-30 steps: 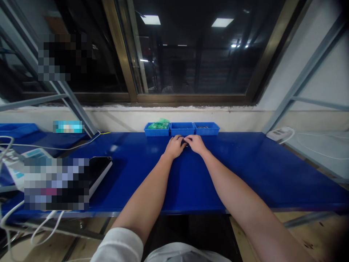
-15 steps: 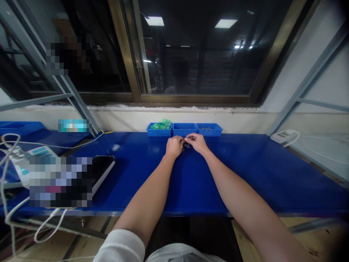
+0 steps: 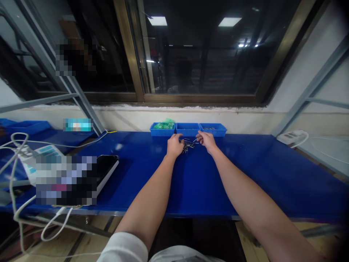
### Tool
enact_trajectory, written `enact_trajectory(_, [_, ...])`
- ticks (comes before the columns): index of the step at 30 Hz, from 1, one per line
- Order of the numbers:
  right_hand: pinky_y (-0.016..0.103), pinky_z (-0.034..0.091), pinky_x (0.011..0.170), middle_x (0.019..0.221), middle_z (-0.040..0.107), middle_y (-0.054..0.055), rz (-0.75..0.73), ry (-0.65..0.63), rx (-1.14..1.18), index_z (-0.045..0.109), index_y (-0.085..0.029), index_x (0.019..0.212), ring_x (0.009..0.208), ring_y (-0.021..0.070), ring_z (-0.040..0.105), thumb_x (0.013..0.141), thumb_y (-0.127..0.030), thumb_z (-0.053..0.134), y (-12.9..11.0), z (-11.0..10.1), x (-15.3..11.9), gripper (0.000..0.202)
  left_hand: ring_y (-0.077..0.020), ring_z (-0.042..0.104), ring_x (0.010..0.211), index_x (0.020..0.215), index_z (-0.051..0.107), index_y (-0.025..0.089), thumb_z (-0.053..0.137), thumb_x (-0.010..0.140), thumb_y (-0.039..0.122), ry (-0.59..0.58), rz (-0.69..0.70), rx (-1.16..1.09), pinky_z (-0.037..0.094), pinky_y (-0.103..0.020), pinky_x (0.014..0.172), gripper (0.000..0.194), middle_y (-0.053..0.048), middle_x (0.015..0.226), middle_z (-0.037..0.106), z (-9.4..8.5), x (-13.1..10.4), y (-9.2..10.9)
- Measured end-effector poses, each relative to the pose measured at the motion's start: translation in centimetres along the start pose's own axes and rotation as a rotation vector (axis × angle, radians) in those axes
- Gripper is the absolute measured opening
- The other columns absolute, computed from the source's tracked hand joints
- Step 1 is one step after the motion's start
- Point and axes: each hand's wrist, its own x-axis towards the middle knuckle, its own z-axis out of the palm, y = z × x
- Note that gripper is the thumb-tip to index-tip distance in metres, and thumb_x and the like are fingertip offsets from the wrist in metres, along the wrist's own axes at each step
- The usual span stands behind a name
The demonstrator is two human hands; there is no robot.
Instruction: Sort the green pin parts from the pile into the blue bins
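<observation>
A small heap of thin, dark, shiny metal pieces point(image 3: 188, 146) lies on the blue table between my hands; their exact kind is too small to make out. My left hand point(image 3: 175, 145) rests at the heap's left side, thumb and forefinger apart, with no held piece visible. To the right of the heap, my right hand point(image 3: 207, 141) pinches a thin metal piece point(image 3: 195, 139) between its fingertips, its free end pointing left over the heap. Just behind stand three blue bins: the left bin point(image 3: 155, 133) with green packets point(image 3: 165, 125), the middle bin point(image 3: 188, 133), and the right bin point(image 3: 214, 133) with small metal parts.
A pixelated device with a dark screen point(image 3: 107, 163) lies at the left of the table point(image 3: 136, 182), with white cables point(image 3: 16, 196) around it. A white power strip point(image 3: 293, 137) is at the right edge. Metal frame posts rise on both sides before the window.
My hands were close together over the metal pieces; now they are apart. The right hand has moved right with a thin metal piece, and the heap shows more. The view has shifted slightly.
</observation>
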Motion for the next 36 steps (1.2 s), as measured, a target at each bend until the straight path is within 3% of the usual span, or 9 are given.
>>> enact_trajectory(5, [0.019, 0.032, 0.04, 0.067, 0.065, 0.008, -0.035, 0.117, 0.052, 0.066, -0.011, 0.076, 0.048, 0.0088, 0.048, 0.071, -0.057, 0.053, 0.1, -0.6, 1.4, 0.047, -0.0182, 0.06, 0.095, 0.104, 0.061, 0.018, 0.045, 0.081, 0.021, 0.102, -0.098, 0.003, 0.044, -0.029, 0.09, 0.028, -0.008, 0.106, 0.063, -0.9, 0.3, 0.2])
enact_trajectory(11, [0.019, 0.036, 0.042, 0.101, 0.066, 0.008, -0.037, 0.2, 0.13, 0.044, -0.018, 0.128, 0.058, 0.0099, 0.056, 0.074, -0.048, 0.053, 0.2, -2.2, 2.4, 0.063, -0.0239, 0.062, 0.092, 0.095, 0.066, 0.018, 0.049, 0.074, 0.019, 0.029, -0.36, 0.029, 0.047, -0.034, 0.08, 0.028, -0.011, 0.097, 0.068, -2.5, 1.1, -0.6])
enact_trajectory(13, [0.021, 0.04, 0.046, 0.093, 0.068, 0.008, -0.056, 0.183, 0.037, 0.042, -0.016, 0.129, 0.056, 0.0106, 0.056, 0.076, -0.048, 0.052, 0.5, -2.1, 2.0, 0.063, -0.0252, 0.064, 0.087, 0.088, 0.069, 0.017, 0.052, 0.07, 0.018, -0.051, -0.395, 0.05, 0.048, -0.032, 0.073, 0.025, -0.013, 0.088, 0.07, -3.1, 1.5, -1.1])
enact_trajectory(16, [0.026, 0.047, 0.061, 0.079, 0.068, 0.006, -0.151, 0.101, -0.2, 0.057, -0.014, 0.113, 0.062, 0.0138, 0.059, 0.075, -0.045, 0.055, 0.7, -1.3, 1.0, 0.049, -0.0235, 0.065, 0.078, 0.075, 0.07, 0.018, 0.056, 0.065, 0.019, -0.24, -0.411, 0.12, 0.048, -0.028, 0.066, 0.017, -0.01, 0.078, 0.07, -4.5, 2.1, -2.0])
enact_trajectory(20, [0.03, 0.047, 0.073, 0.08, 0.07, 0.006, -0.261, -0.042, -0.47, 0.066, -0.018, 0.096, 0.072, 0.0174, 0.063, 0.074, -0.039, 0.059, 0.5, 0.1, -0.3, 0.031, -0.0157, 0.064, 0.063, 0.06, 0.069, 0.021, 0.069, 0.052, 0.019, -0.684, -0.254, 0.162, 0.046, -0.02, 0.056, 0.008, -0.001, 0.064, 0.069, -6.3, 2.6, -2.6])
enact_trajectory(23, [0.031, 0.048, 0.073, 0.082, 0.07, 0.007, -0.271, -0.082, -0.539, 0.067, -0.019, 0.096, 0.074, 0.018, 0.064, 0.075, -0.037, 0.058, 0.6, 0.5, -0.7, 0.029, -0.0127, 0.06, 0.054, 0.053, 0.066, 0.021, 0.07, 0.05, 0.018, -0.792, -0.198, 0.186, 0.045, -0.018, 0.053, 0.005, 0.001, 0.055, 0.066, -6.9, 2.4, -2.4])
enact_trajectory(28, [0.03, 0.048, 0.073, 0.083, 0.07, 0.007, -0.257, -0.079, -0.539, 0.067, -0.018, 0.094, 0.074, 0.0181, 0.065, 0.075, -0.035, 0.058, 0.6, 0.6, -0.9, 0.027, -0.0125, 0.06, 0.058, 0.054, 0.066, 0.021, 0.064, 0.054, 0.011, -0.776, -0.145, 0.175, 0.044, -0.017, 0.054, 0.01, 0.001, 0.058, 0.066, -6.4, 1.8, -1.7])
enact_trajectory(33, [0.029, 0.048, 0.073, 0.08, 0.069, 0.005, -0.341, -0.114, -0.435, 0.067, -0.018, 0.084, 0.075, 0.0169, 0.064, 0.075, -0.031, 0.056, 0.0, 1.4, -1.1, 0.02, -0.0128, 0.061, 0.068, 0.08, 0.067, 0.02, 0.057, 0.071, 0.019, -0.393, 0.066, 0.053, 0.046, -0.021, 0.066, 0.014, -0.001, 0.075, 0.069, -4.1, 1.2, -0.1])
enact_trajectory(36, [0.028, 0.048, 0.067, 0.076, 0.068, 0.004, -0.298, -0.228, -0.329, 0.065, -0.017, 0.08, 0.072, 0.016, 0.063, 0.073, -0.03, 0.056, 0.0, 1.9, -1.1, 0.017, -0.0137, 0.062, 0.072, 0.083, 0.066, 0.019, 0.055, 0.075, 0.021, -0.315, 0.119, -0.028, 0.047, -0.023, 0.072, 0.013, -0.002, 0.078, 0.069, -2.6, 0.7, 1.0])
